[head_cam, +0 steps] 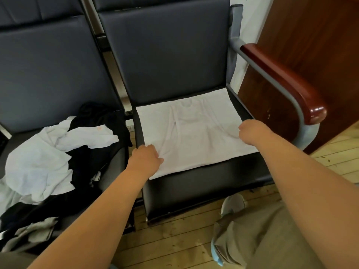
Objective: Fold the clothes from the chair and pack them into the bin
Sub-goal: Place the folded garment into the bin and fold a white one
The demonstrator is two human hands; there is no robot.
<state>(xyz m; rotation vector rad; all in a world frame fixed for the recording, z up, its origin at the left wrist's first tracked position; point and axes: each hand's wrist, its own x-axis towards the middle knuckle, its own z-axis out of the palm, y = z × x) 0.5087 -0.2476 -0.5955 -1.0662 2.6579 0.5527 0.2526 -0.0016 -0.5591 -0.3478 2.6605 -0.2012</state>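
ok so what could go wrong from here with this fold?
1. The white T-shirt has creases mid-panel. With the left hand and right hand gripping its side edges, folding now may lock them in.
2. The clothes pile on the neighbouring seat appears to overhang the front edge and could slide onto the floor.

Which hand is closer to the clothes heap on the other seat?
Left. The left hand grips the left edge of the white shirt, just beside the clothes heap; the right hand holds its opposite edge, farther away.
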